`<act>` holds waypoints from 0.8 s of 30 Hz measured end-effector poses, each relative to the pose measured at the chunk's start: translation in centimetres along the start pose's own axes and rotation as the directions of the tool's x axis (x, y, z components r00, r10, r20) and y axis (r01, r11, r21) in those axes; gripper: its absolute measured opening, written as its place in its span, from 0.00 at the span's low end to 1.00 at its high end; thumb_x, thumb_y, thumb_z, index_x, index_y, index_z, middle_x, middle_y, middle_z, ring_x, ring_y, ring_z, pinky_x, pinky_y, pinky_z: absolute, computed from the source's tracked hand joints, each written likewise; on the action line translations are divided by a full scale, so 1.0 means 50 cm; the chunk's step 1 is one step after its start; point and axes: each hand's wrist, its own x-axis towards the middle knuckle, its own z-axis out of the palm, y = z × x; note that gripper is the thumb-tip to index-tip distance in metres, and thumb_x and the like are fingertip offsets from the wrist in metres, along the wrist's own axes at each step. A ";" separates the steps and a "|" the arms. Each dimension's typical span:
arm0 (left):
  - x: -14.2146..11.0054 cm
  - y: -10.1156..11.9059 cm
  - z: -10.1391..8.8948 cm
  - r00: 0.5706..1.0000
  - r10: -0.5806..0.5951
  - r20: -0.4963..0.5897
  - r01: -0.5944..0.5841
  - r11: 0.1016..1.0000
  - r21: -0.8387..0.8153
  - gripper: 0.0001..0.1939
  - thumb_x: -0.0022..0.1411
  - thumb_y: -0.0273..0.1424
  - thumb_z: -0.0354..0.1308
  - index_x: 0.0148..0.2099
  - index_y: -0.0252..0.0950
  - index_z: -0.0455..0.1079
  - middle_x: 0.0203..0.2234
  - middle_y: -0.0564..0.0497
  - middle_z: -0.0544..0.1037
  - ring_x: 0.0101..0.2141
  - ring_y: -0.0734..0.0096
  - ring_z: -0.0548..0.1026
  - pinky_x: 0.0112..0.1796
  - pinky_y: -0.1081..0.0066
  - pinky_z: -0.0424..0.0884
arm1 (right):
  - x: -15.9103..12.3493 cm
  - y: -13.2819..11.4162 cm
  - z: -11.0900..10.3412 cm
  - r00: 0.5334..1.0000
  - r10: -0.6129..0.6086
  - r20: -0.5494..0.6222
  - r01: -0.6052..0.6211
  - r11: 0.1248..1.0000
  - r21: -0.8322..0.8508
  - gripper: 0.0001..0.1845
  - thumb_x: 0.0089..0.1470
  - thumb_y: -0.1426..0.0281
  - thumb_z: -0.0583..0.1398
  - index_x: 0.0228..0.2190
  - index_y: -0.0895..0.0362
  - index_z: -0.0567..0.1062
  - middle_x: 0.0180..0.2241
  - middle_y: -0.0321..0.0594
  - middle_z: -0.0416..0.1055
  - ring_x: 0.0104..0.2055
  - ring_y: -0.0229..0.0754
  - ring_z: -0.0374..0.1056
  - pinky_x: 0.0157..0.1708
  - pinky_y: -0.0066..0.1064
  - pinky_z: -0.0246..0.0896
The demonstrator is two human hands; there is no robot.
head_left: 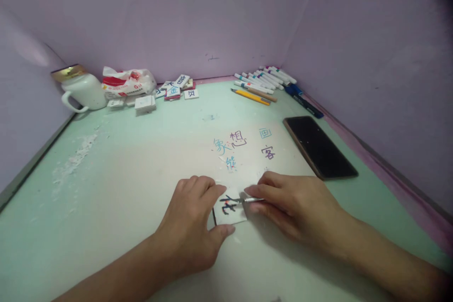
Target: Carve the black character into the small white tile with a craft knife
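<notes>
A small white square tile (234, 217) lies on the table in front of me, with a dark handwritten character showing small red spots. My left hand (197, 219) steadies it from the left, thumb at the lower edge and forefinger at the upper edge. In my right hand (288, 203), a slim silver craft knife (253, 200) is pinched between thumb and fingers. Its narrow dark tip rests on or just over the character's right side. Most of the knife's handle is hidden by the hand.
Coloured characters (238, 138) are written on the tabletop beyond the tile. A phone (320, 146) lies right. Markers (260, 80) and a yellow knife (250, 97) lie behind. Lettered tiles (191, 94), a tissue pack (127, 83), a lidded mug (87, 89) and white shavings (76, 158) are leftward.
</notes>
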 end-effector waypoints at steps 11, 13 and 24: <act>0.003 -0.005 -0.004 0.999 0.045 -0.003 -0.045 0.999 -0.011 0.23 0.51 0.31 0.63 0.49 0.33 0.63 0.41 0.43 0.67 0.41 0.57 0.66 0.41 0.53 0.64 | 0.002 0.004 0.007 0.999 -0.035 -0.004 0.035 0.997 0.064 0.16 0.59 0.75 0.50 0.45 0.55 0.73 0.28 0.37 0.68 0.26 0.34 0.62 0.24 0.26 0.50; 0.003 -0.006 -0.004 0.999 0.050 -0.004 -0.050 0.999 -0.007 0.23 0.51 0.31 0.63 0.49 0.33 0.63 0.41 0.43 0.68 0.41 0.57 0.66 0.41 0.53 0.64 | 0.002 0.006 0.007 1.000 -0.007 -0.008 0.007 0.998 0.061 0.15 0.59 0.74 0.50 0.43 0.54 0.74 0.28 0.35 0.69 0.26 0.34 0.64 0.24 0.26 0.50; 0.006 -0.005 -0.004 0.999 0.051 -0.002 -0.051 0.999 -0.018 0.21 0.51 0.31 0.62 0.47 0.32 0.65 0.40 0.43 0.68 0.40 0.57 0.67 0.42 0.53 0.63 | 0.004 0.006 0.011 0.996 0.073 0.049 -0.073 0.997 0.014 0.12 0.60 0.72 0.50 0.38 0.54 0.74 0.28 0.34 0.74 0.28 0.35 0.69 0.25 0.27 0.52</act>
